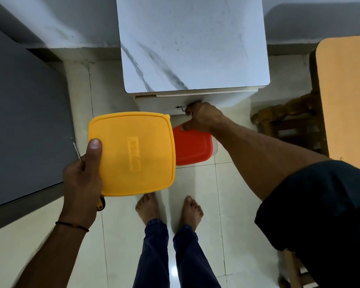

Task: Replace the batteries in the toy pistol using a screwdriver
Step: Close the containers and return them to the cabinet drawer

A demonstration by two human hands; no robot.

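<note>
Left hand (81,179): grips yellow-lidded box (133,154), thumb on top, screwdriver (77,150) alongside.
Right hand (202,117): fingers curled round metal handle (182,109) on bench (195,48) front; thumb at red lid (193,148).

Left hand (82,179) gripping, right hand (202,117) seemingly pinching

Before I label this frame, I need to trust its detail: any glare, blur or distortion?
Head view: wide-angle skews the marble-top cabinet; glare spots the floor tile between the legs; embossing on the yellow lid is soft; the screwdriver shaft by the left hand blurs slightly.
</note>
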